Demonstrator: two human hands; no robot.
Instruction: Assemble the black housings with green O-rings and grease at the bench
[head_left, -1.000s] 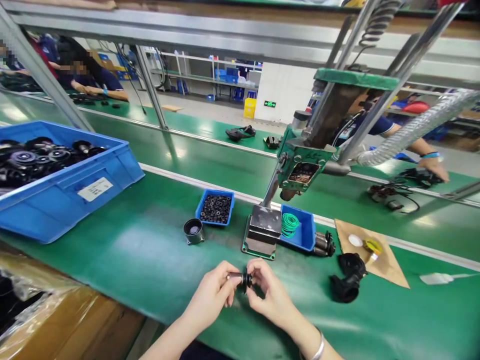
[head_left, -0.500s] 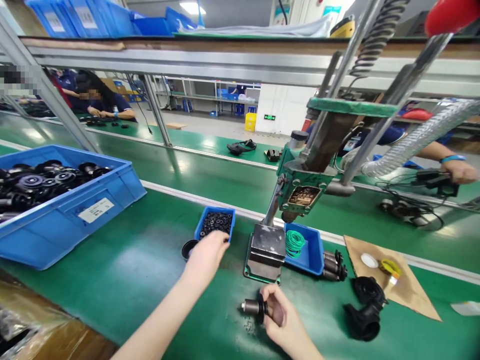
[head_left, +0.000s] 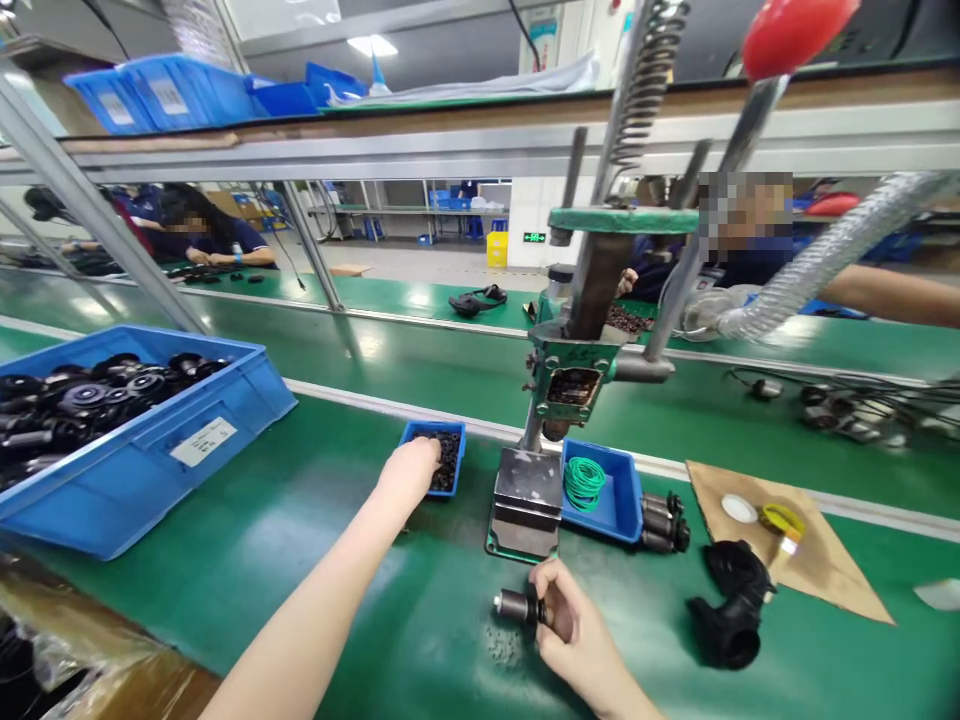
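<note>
My left hand (head_left: pixel 409 472) reaches into a small blue tray (head_left: pixel 436 432) of little black rings; its fingertips are down among the rings and hidden, so what it grips is unclear. My right hand (head_left: pixel 568 628) is closed round a short dark metal cylinder part (head_left: pixel 514 605) held just above the green belt (head_left: pixel 300 510). A hand press (head_left: pixel 562 380) with a metal base block (head_left: pixel 527 490) stands right behind the right hand.
A second blue tray (head_left: pixel 622 500) with green rings sits right of the press, with two metal parts (head_left: pixel 664 520) beside it. A black plastic housing (head_left: pixel 731 605) and brown paper (head_left: pixel 817 560) lie to the right. A large blue bin (head_left: pixel 150 450) of black parts stands left. Other people work across the line.
My left hand left the part and reached forward into the small tray of black rings. My right hand kept the cylinder part, lowering it slightly toward me. The view tilted up.
</note>
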